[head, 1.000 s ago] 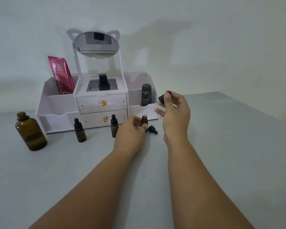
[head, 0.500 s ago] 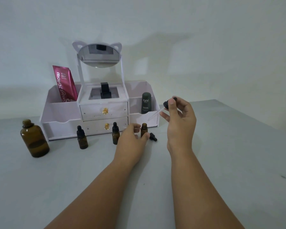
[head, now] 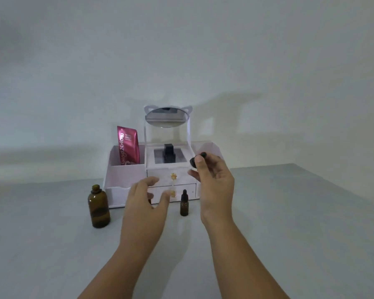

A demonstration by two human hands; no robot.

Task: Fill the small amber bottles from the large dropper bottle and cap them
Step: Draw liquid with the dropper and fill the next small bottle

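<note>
My right hand (head: pixel 216 184) is up in the air, in front of the right part of the white organizer box (head: pixel 125 175). Its thumb and fingers pinch the black rubber top of the dropper (head: pixel 197 160). I cannot make out the glass tube under it. My left hand (head: pixel 146 199) is lower and more to the left. Its fingers are spread wide and loose, and it holds nothing. It hangs in front of the box's drawers (head: pixel 180 177). A small dark bit shows just by its palm, but I cannot tell what it is. One small amber bottle (head: pixel 184 207) stands upright on the grey surface (head: pixel 289 212) between my two hands, near the lower drawer. Its black dropper cap is on. The large amber bottle (head: pixel 99 209) stands over on the left, apart from my left hand and just in front of the box's left corner. Its mouth is open. A pink tube (head: pixel 127 147) leans in the left part of the box. A black thing (head: pixel 169 155) sits in the middle part, and a round mirror (head: pixel 166 118) with cat ears stands above it.
</note>
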